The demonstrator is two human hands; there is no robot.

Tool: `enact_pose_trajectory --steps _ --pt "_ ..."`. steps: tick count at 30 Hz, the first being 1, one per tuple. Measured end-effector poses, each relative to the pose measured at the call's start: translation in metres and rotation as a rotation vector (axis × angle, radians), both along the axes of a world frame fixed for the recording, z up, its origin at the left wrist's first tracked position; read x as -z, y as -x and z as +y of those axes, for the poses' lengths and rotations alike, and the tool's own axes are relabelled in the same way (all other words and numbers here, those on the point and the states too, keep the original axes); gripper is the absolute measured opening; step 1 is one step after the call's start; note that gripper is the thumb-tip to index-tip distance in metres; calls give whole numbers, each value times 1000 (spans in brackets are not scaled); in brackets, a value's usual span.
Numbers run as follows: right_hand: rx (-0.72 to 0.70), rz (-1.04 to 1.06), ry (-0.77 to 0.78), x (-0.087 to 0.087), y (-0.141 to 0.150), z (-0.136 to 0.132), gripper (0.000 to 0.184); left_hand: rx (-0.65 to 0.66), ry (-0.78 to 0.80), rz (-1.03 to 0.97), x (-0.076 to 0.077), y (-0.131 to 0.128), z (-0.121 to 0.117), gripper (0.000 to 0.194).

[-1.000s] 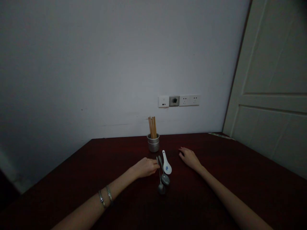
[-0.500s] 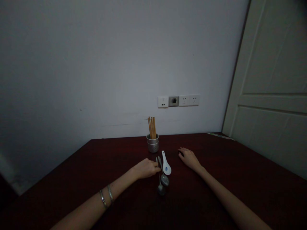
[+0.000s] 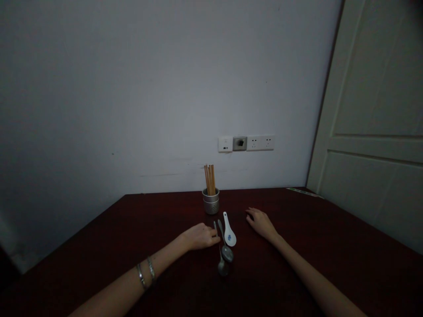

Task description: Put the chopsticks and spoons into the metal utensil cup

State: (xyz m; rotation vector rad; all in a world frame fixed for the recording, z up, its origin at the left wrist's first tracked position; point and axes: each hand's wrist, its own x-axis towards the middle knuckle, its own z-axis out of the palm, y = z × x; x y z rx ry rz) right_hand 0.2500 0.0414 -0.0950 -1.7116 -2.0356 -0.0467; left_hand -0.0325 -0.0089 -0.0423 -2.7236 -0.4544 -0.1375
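Note:
My left hand [image 3: 200, 236] has its fingers closed around the handle of a metal spoon [image 3: 223, 267], whose bowl points toward me. Close alongside lies a second metal spoon [image 3: 227, 254], also bowl toward me. To the right of both is a white ceramic soup spoon [image 3: 230, 237] with a small blue mark in its bowl. My right hand [image 3: 261, 223] rests on the table farther right, palm down with fingers loosely stretched, holding nothing. Behind the spoons stands a grey metal utensil holder [image 3: 211, 206] with several wooden chopsticks [image 3: 209, 179] upright in it.
The dark red table [image 3: 165, 202] reaches back to a pale wall [image 3: 165, 88]. Wall sockets [image 3: 261, 142] sit above its far edge. A light panelled door [image 3: 373, 176] borders the right side, and a thin printed strip [image 3: 304, 192] lies at the far right corner.
The whole view has shifted slightly, so things appear a little lower. My left hand keeps its hold on the spoon, with little movement; my right hand stays on the table.

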Motion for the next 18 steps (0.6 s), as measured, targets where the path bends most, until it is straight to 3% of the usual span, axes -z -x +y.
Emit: enact_pose_trajectory --steps 4,11,18 --pt "-11 -34 -19 0 0 0 40 26 -18 21 -3 2 -1 18" --pt "-10 -27 -26 5 -1 2 40 70 -90 -31 -26 15 -4 25" --pt "-10 1 -24 6 -1 4 39 6 34 -388 -57 19 -3 23"
